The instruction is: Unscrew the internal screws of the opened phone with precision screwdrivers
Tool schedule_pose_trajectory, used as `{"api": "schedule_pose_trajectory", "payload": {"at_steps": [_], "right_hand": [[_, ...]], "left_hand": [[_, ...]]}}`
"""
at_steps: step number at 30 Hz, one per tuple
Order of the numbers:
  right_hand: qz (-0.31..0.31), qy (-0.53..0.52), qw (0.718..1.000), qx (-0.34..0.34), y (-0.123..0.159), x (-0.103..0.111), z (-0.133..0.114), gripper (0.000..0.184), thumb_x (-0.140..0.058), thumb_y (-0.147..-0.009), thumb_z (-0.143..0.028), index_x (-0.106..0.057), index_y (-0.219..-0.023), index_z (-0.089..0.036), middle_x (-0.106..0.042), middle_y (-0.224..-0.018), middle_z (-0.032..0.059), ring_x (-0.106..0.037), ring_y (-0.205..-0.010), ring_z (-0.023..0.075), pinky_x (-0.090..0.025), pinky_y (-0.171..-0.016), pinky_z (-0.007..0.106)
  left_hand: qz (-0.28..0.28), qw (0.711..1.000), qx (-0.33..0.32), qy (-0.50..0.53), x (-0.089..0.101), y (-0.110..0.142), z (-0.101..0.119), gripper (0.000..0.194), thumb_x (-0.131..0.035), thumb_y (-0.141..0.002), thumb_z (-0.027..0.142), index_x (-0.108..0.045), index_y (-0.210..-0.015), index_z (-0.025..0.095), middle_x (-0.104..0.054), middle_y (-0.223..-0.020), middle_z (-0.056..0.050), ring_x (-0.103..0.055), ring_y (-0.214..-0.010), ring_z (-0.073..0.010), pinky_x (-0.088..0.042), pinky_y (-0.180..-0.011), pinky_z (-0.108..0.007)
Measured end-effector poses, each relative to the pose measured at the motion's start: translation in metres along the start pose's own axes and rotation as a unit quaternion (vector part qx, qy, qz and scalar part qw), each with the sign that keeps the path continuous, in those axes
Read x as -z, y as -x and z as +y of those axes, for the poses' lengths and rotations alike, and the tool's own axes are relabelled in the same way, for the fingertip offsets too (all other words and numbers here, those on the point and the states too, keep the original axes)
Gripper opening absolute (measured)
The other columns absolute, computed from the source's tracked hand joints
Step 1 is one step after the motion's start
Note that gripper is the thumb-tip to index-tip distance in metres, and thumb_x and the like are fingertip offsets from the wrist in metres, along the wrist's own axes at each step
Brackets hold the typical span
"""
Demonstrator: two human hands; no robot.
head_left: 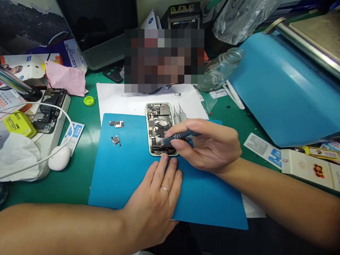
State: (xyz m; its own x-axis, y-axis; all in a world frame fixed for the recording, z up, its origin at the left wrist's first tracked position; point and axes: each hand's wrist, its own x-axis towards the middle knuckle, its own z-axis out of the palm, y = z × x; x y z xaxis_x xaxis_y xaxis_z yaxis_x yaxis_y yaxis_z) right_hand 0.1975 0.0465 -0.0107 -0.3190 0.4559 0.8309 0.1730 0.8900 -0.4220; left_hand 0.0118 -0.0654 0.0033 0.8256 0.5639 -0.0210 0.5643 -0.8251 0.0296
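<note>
A smartphone [155, 122] with its back off and its inner parts bare lies on the blue mat [119, 177], its far end over white paper. My left hand [154, 198] lies flat with fingers stretched out, the fingertips against the phone's near edge. Between thumb and forefinger, my right hand [207, 145] pinches dark tweezers [177, 136] with a ridged grip. Their tips point down into the lower part of the phone; whether they grip anything there I cannot make out. Two small metal phone parts, a bracket [116, 124] and a plate [116, 140], lie left of the phone.
Two grey screwdrivers [182, 115] stand just right of the phone. White paper [114, 97] extends behind the mat. A glass jar [221, 69] and blue box [278, 92] are at right. Left are a white power strip [57, 120], a cable and a green cap [89, 101].
</note>
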Motion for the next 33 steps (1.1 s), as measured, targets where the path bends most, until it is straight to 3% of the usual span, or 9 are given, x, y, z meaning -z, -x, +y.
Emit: {"api": "schedule_pose_trajectory", "payload": {"at_steps": [11, 24, 33], "right_hand": [[0.012, 0.046, 0.999, -0.001, 0.014, -0.002, 0.006, 0.071, -0.073, -0.084, -0.006, -0.052, -0.149, -0.027, -0.081, -0.107, 0.0075, -0.080, -0.083, 0.0213, -0.069, -0.070, 0.033], [-0.023, 0.034, 0.999, -0.018, 0.012, 0.004, 0.001, 0.074, -0.072, -0.084, -0.003, -0.050, -0.150, -0.028, -0.080, -0.109, 0.0081, -0.080, -0.085, 0.0215, -0.069, -0.072, 0.034], [-0.053, 0.027, 0.998, -0.003, 0.003, 0.007, 0.000, 0.078, -0.070, -0.085, -0.001, -0.045, -0.154, -0.025, -0.081, -0.100, 0.0091, -0.080, -0.081, 0.0220, -0.070, -0.071, 0.033]], "left_hand": [[0.001, 1.000, -0.002, -0.011, 0.000, 0.000, 0.000, 0.094, -0.057, -0.090, 0.063, -0.040, -0.154, -0.004, -0.032, -0.164, -0.029, -0.026, -0.154, -0.0466, -0.017, -0.125, -0.054], [0.004, 1.000, -0.002, -0.011, 0.000, -0.001, -0.001, 0.098, -0.061, -0.087, 0.064, -0.040, -0.154, -0.004, -0.032, -0.163, -0.030, -0.026, -0.154, -0.0472, -0.017, -0.125, -0.054], [0.012, 1.000, 0.004, -0.008, -0.002, 0.001, 0.000, 0.095, -0.059, -0.088, 0.063, -0.041, -0.153, -0.004, -0.032, -0.163, -0.030, -0.021, -0.155, -0.0474, -0.016, -0.125, -0.054]]}}
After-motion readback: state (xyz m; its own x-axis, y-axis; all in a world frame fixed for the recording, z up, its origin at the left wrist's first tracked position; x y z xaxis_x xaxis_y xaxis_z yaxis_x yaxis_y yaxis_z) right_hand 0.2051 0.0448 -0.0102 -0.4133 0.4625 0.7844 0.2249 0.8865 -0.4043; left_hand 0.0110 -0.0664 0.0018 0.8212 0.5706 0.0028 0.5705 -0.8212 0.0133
